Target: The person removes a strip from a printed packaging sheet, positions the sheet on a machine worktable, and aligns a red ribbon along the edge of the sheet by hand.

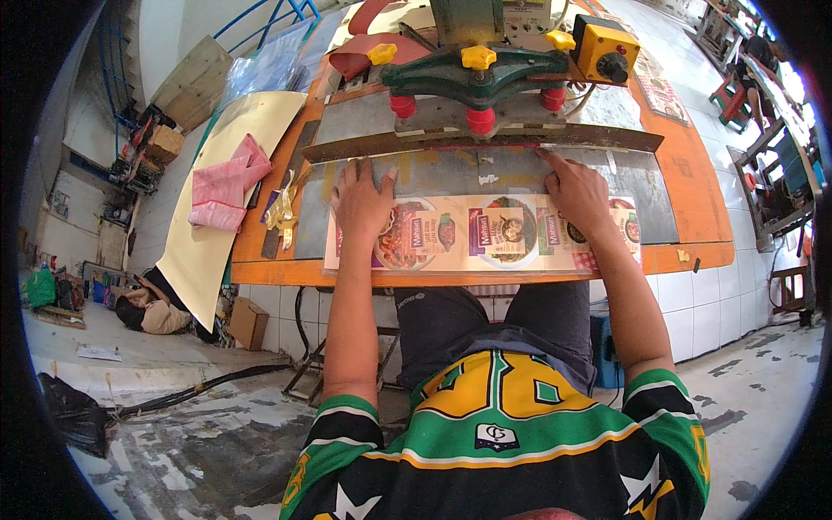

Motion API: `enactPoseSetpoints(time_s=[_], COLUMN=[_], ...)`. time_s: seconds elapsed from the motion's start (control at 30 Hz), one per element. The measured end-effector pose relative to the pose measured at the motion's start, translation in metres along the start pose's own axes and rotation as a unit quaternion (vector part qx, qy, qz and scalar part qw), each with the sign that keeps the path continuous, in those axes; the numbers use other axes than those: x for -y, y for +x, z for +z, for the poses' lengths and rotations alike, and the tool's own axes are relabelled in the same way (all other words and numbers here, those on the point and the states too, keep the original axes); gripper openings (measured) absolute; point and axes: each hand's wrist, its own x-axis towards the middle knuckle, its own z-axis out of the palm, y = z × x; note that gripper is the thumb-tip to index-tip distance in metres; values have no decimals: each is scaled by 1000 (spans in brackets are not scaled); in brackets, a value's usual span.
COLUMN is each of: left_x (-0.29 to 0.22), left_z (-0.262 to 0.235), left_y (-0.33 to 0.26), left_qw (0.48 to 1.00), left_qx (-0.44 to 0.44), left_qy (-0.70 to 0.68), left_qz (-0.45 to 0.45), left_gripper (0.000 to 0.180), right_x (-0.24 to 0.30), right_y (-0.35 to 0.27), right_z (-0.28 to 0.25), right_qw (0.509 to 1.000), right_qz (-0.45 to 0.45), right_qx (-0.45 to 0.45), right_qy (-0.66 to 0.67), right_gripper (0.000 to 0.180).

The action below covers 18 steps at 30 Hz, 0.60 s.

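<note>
My left hand point(363, 199) lies palm down with its fingers spread, fingertips close to the long metal bar point(607, 134) of a green press machine point(477, 74). On the right, my right hand point(578, 189) stretches its index finger to the bar's lower edge, while the other fingers bend loosely. Neither hand grips anything that I can see. A printed strip point(452, 236) with food pictures lies along the table's front edge, below my hands and partly under my wrists. Between strip and bar shows the grey metal plate point(451, 178); whether clear film covers it I cannot tell.
Pink cloth point(227, 186) and a large cream sheet point(186, 251) lie left of the plate, near gold scraps point(282, 208). A yellow control box point(604, 50) sits at the machine's right. A person point(156, 308) lies on the floor at far left.
</note>
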Motion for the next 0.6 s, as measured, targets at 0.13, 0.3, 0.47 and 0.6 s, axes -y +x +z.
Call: enactPoseSetpoints(time_s=[0.13, 0.3, 0.47, 0.6], left_x=[-3, -1, 0, 4], left_z=[-4, -3, 0, 4], left_y=[0, 0, -2, -3], left_qw=[1000, 1000, 1000, 1000], left_qx=[13, 6, 7, -8], left_qy=[3, -6, 7, 11], left_qz=[-7, 0, -6, 7], left_gripper=[70, 70, 70, 70], right_x=[-1, -2, -2, -2], right_y=[0, -1, -2, -1], right_z=[0, 0, 2, 5], right_qw=[1000, 1000, 1000, 1000], right_qz=[-1, -2, -8, -16], right_qx=[3, 3, -3, -4], right_qy=[-2, 4, 1, 3], right_gripper=[50, 48, 47, 47])
